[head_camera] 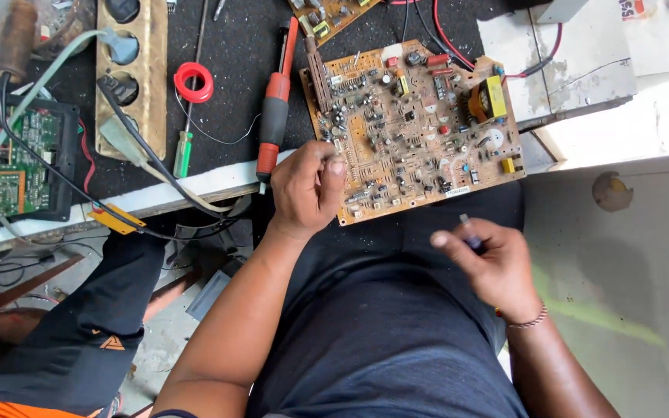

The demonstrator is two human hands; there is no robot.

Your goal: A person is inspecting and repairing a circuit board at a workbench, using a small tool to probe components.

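While the left hand (309,188) pinches the near-left edge of the tan circuit board (416,131), thumb and fingers clamped on it, the board lies half on the counter (218,182) and half out over the person's lap. Right hand (485,259) sits to the right & nearer the body, fingers closed round a small dark part (470,236) w/ a pale tip; too blurred to say what it is. Just left of the left hand lies a red/black-handled screwdriver (275,108); farther left, a red solder spool (193,82) and a green-handled driver (183,153). Far left: a green board in a black tray (21,159).

Judgement: the board looks stiff, light, but fragile — densely packed components, a yellow transformer (488,99) beyond the right hand, wires trailing off the far edge. Best held by bare edges, not by parts; wires may tug.
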